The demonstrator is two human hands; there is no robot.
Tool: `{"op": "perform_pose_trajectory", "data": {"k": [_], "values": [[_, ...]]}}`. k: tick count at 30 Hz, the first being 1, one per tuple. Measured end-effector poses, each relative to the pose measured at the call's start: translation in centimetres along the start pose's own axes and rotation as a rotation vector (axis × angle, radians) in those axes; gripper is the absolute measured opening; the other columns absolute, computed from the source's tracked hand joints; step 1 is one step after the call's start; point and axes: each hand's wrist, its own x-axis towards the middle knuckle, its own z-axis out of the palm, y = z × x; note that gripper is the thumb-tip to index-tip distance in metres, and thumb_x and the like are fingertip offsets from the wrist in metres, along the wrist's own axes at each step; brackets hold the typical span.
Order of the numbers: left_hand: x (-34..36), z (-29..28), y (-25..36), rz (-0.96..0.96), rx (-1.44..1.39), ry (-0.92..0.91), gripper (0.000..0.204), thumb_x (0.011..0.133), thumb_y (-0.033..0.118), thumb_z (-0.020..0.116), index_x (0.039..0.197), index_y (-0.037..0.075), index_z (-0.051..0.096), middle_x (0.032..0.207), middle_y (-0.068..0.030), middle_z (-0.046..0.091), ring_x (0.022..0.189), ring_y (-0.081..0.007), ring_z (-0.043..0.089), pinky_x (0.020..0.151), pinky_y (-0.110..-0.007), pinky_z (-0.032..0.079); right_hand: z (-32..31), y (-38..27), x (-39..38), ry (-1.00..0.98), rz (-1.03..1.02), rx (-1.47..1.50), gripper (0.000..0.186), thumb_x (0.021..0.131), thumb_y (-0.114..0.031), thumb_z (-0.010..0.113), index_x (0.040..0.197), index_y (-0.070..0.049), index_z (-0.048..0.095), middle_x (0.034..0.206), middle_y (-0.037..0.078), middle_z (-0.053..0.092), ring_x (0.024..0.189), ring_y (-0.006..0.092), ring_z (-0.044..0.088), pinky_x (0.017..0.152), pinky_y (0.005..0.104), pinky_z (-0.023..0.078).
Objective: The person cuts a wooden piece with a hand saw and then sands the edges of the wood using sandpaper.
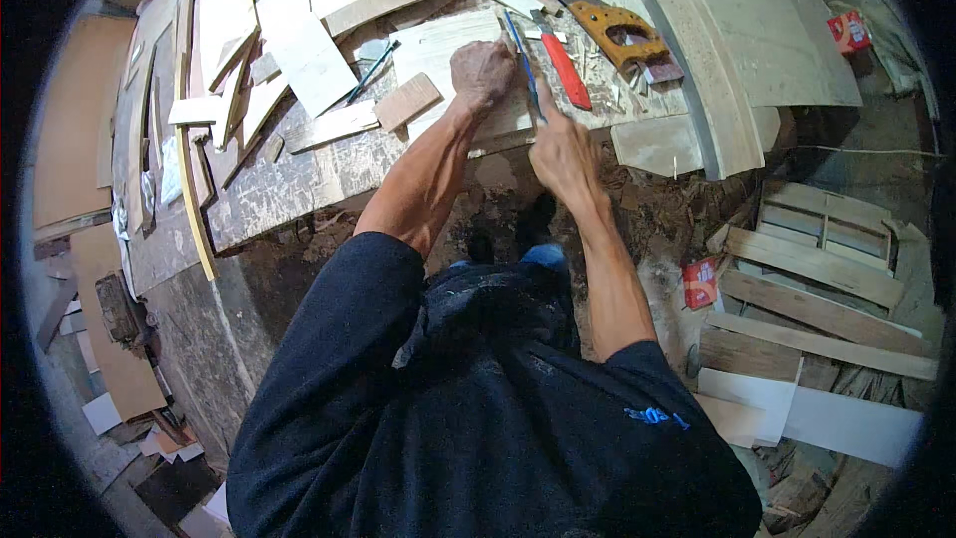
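Observation:
My left hand [485,73] is closed in a fist, low over a pale wooden board [438,40] on the bench; whatever its fingers hold is hidden. Slightly blurred, my right hand [565,154] grips the near end of a narrow blue blade [524,58] at the bench's front edge. The blade points away from me and passes close along the right side of my left fist. Just right of it lies a red utility knife [566,70]. Beyond the knife rests a handsaw [617,35] with a yellow-brown handle. A small wood block [408,102] sits left of my left wrist.
Wood offcuts [309,60] and strips cover the bench's left side, with a thin blue-and-black tool [373,72] among them. A curved wooden piece [697,50] overhangs the front edge at right. Boards [817,264] are stacked on the floor to the right, beside a red box [700,283].

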Motion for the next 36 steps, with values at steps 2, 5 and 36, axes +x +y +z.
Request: {"op": "perform_pose_trajectory", "data": {"k": [2, 5, 36], "values": [[-0.3, -0.1, -0.4, -0.002, -0.012, -0.001, 0.049, 0.096, 0.036, 0.040, 0.076, 0.007, 0.073, 0.072, -0.0190, 0.068, 0.069, -0.0345, 0.068, 0.066, -0.046, 0.053, 0.7, -0.2, 1.3, 0.083, -0.081, 0.067, 0.062, 0.086, -0.009, 0.052, 0.146, -0.017, 0.038, 0.068, 0.028, 0.060, 0.064, 0.0460, 0.061, 0.060, 0.0528, 0.045], [-0.5, -0.6, -0.6, -0.039, -0.020, 0.014, 0.050, 0.097, 0.036, 0.039, 0.074, 0.008, 0.073, 0.073, -0.0191, 0.068, 0.070, -0.0340, 0.069, 0.067, -0.046, 0.053, -0.5, 0.6, -3.4, 0.025, -0.070, 0.061, 0.061, 0.085, -0.007, 0.052, 0.144, -0.016, 0.041, 0.066, 0.029, 0.059, 0.064, 0.0450, 0.061, 0.059, 0.0525, 0.045], [-0.6, -0.2, -1.0, -0.029, -0.060, 0.098, 0.059, 0.099, 0.041, 0.034, 0.074, 0.005, 0.073, 0.073, -0.0194, 0.068, 0.069, -0.0358, 0.068, 0.069, -0.045, 0.053, -1.4, -0.6, -3.7, -0.116, 0.027, 0.059, 0.063, 0.082, -0.005, 0.050, 0.144, -0.015, 0.041, 0.068, 0.030, 0.060, 0.065, 0.0473, 0.061, 0.061, 0.0558, 0.045]]}}
